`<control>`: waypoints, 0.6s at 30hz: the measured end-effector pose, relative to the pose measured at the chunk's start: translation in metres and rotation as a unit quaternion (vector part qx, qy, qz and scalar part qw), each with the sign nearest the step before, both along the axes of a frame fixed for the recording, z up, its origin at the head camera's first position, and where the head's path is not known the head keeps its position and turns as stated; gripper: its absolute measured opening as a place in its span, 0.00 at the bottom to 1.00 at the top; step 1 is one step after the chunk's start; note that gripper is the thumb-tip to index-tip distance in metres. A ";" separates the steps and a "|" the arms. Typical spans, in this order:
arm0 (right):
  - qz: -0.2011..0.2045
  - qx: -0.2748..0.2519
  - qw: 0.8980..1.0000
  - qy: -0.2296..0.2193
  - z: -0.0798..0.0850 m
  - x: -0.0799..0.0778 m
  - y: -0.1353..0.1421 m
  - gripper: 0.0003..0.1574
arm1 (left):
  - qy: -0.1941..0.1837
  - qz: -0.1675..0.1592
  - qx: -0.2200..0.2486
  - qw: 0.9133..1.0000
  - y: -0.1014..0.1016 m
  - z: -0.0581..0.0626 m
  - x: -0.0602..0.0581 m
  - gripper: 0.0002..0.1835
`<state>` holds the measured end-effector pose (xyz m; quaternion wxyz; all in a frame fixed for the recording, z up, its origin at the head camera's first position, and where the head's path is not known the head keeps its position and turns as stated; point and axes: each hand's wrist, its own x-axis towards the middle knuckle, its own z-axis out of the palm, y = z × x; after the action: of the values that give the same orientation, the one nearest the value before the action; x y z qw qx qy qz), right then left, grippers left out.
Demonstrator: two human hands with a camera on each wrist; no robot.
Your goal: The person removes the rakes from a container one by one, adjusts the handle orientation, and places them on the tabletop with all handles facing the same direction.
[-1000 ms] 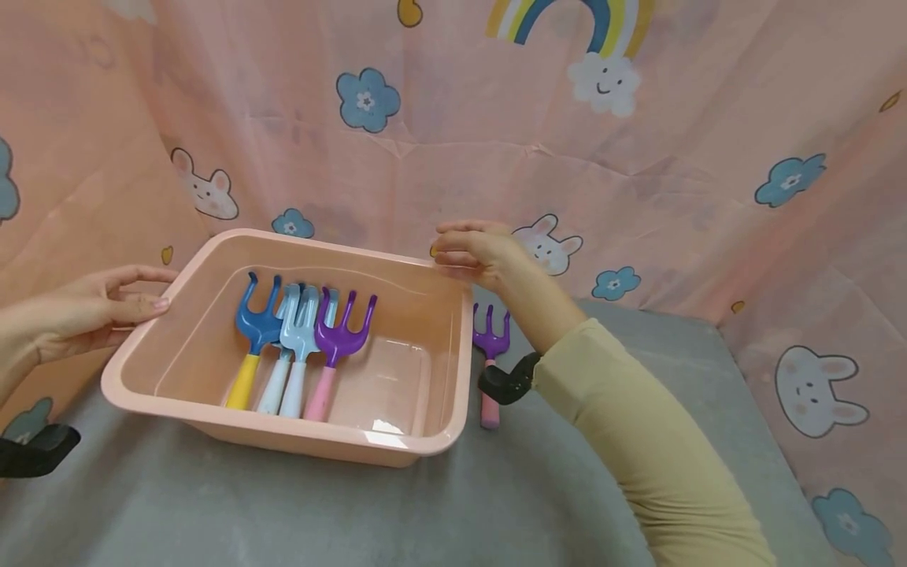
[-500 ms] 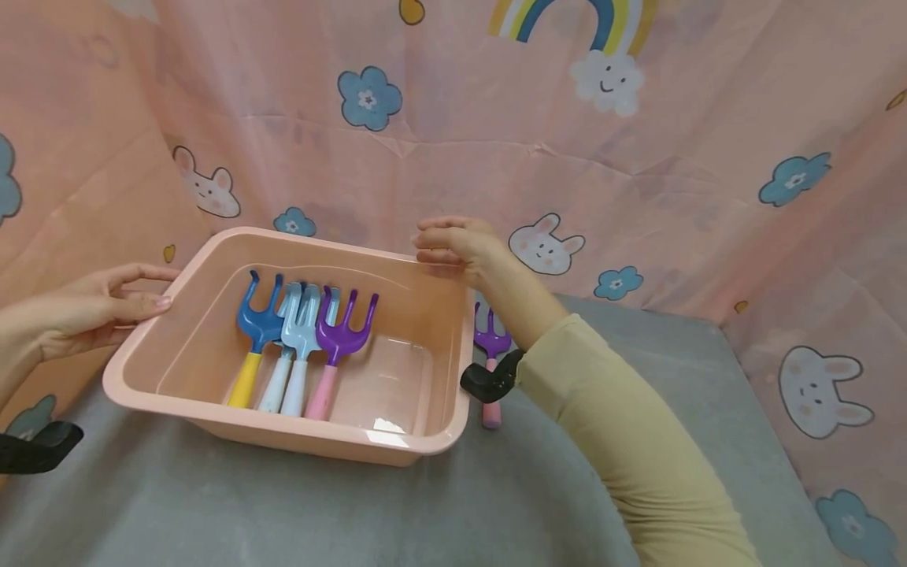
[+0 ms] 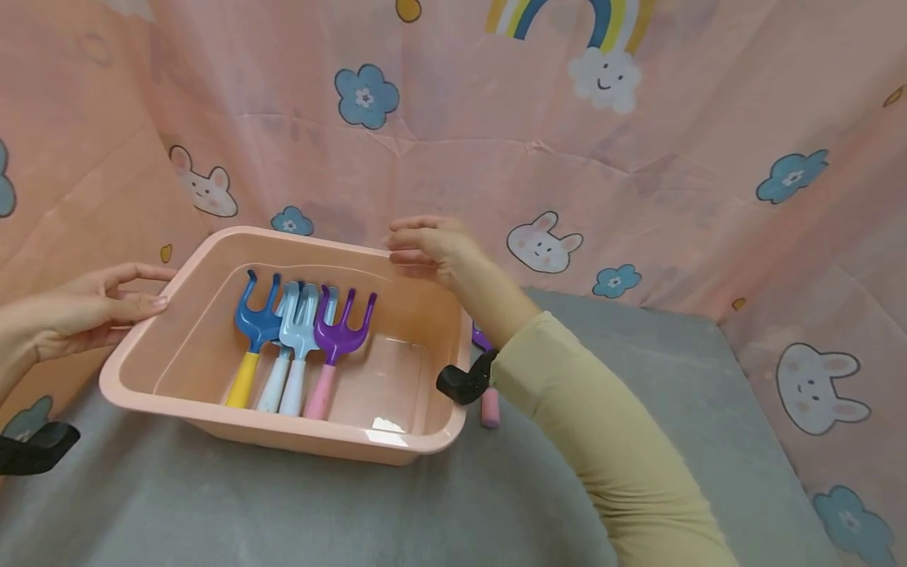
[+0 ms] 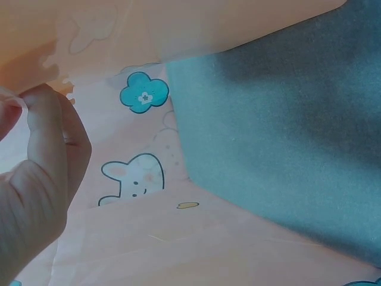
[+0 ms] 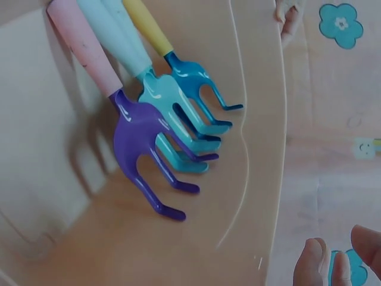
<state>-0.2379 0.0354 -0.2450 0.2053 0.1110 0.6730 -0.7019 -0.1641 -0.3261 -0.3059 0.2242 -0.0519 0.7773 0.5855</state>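
A pink plastic basin (image 3: 397,453) stands raised and tilted over the grey surface. Its left rim is pinched by my left hand (image 3: 92,307), thumb on top and fingers beneath. Inside lie small hand forks: a blue fork with a yellow handle (image 3: 244,382), two overlapping light-blue forks (image 3: 298,331) and a purple fork with a pink handle (image 3: 340,339). My right hand (image 3: 435,248) is at the far rim, fingers extended and pointing left. In the right wrist view, its fingers (image 5: 309,262) spread just outside the rim, holding nothing.
Another purple fork with a pink handle (image 3: 490,408) lies on the grey surface (image 3: 673,394) right of the basin, mostly hidden by my right forearm. A pink cloth (image 3: 453,173) printed with rabbits and flowers hangs behind and along the sides.
My right hand has slid left along the far rim, and its forearm now covers more of the purple fork outside. The basin, its forks and my left hand look unmoved.
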 end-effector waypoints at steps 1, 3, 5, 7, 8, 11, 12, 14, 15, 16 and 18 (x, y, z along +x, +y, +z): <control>0.004 0.000 1.000 0.000 -0.001 0.000 -0.002 0.24 | 0.000 0.000 0.000 1.000 0.000 0.000 0.000 0.18; 0.009 0.000 1.000 -0.001 -0.002 0.001 -0.006 0.23 | -0.001 -0.002 -0.001 1.000 0.000 0.000 0.000 0.18; 0.012 -0.004 1.000 -0.003 -0.004 0.003 -0.010 0.22 | -0.002 -0.003 -0.004 1.000 0.000 0.000 0.000 0.17; 0.017 -0.008 1.000 -0.001 -0.006 0.004 -0.014 0.22 | -0.002 -0.004 -0.005 1.000 -0.001 -0.001 -0.001 0.17; 0.020 -0.010 1.000 0.000 -0.007 0.004 -0.016 0.21 | -0.001 -0.003 -0.003 1.000 -0.001 -0.001 -0.001 0.17; 0.028 -0.015 1.000 0.003 -0.009 0.006 -0.021 0.21 | 0.002 -0.003 -0.001 1.000 -0.002 -0.001 -0.001 0.17; 0.030 -0.016 0.999 0.003 -0.010 0.006 -0.023 0.21 | 0.003 -0.004 0.000 1.000 -0.002 -0.002 -0.001 0.17; 0.036 -0.018 0.999 0.001 -0.012 0.007 -0.027 0.22 | 0.004 -0.005 0.001 1.000 -0.002 -0.002 -0.002 0.17; 0.039 -0.017 0.999 -0.001 -0.013 0.008 -0.029 0.23 | 0.005 -0.006 0.001 1.000 -0.002 -0.002 -0.002 0.17; 0.043 -0.016 0.999 -0.002 -0.014 0.008 -0.030 0.23 | 0.005 -0.006 0.003 1.000 -0.002 -0.002 -0.002 0.18; 0.049 -0.014 0.999 -0.007 -0.016 0.009 -0.034 0.24 | 0.004 -0.006 0.007 1.000 -0.002 -0.001 -0.002 0.18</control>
<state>-0.2285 0.0019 -0.2613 0.2456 0.0795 0.6666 -0.6993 -0.1659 -0.3280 -0.3071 0.2250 -0.0430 0.7746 0.5895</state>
